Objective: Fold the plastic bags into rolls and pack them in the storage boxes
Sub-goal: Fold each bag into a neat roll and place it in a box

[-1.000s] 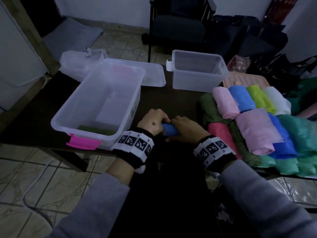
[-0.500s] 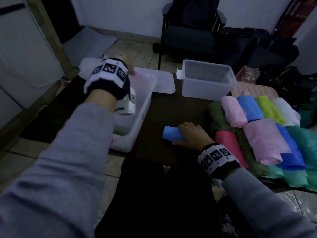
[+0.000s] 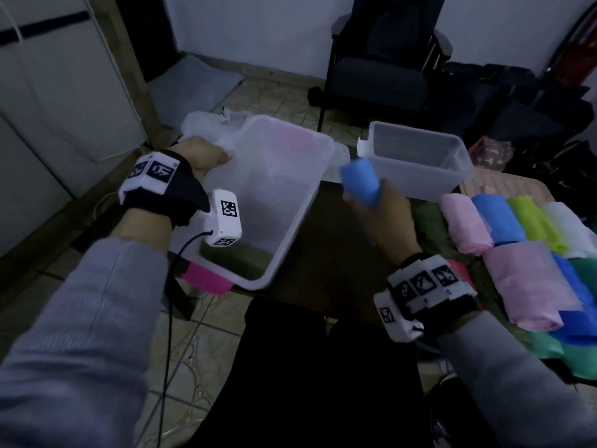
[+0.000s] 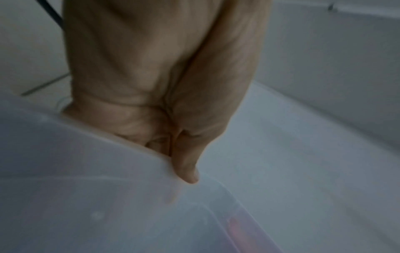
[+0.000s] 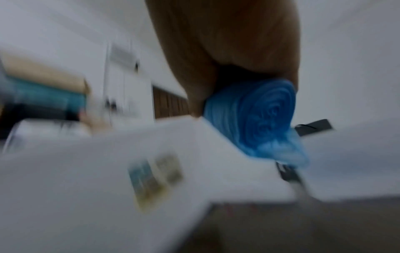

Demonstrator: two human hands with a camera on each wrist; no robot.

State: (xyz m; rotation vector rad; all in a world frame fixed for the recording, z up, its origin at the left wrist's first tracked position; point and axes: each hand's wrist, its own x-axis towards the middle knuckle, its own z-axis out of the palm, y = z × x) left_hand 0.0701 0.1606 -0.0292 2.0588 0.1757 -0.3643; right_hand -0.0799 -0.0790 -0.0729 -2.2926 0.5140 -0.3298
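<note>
Carrying a blue roll [image 3: 360,182] toward the big storage box [image 3: 274,202]

Right hand [image 3: 384,218] fingers curl round the roll, raised mid-frame above the dark surface [image 3: 326,240]; left hand [image 3: 202,156] pinches the box's rim at centre-left, probably steadying or tilting it for packing.

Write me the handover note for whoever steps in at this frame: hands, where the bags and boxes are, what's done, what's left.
Left hand grips the rim of the large clear plastic storage box, tilting it toward the person.
Right hand holds a rolled blue plastic bag in the air, beside that box.
Done: the blue roll is made; something dark green already lies in the large box.
The smaller clear plastic box looks empty.
Left: drop the blue roll in, then deal with the pile of coloured plastic bags on the dark table.
</note>
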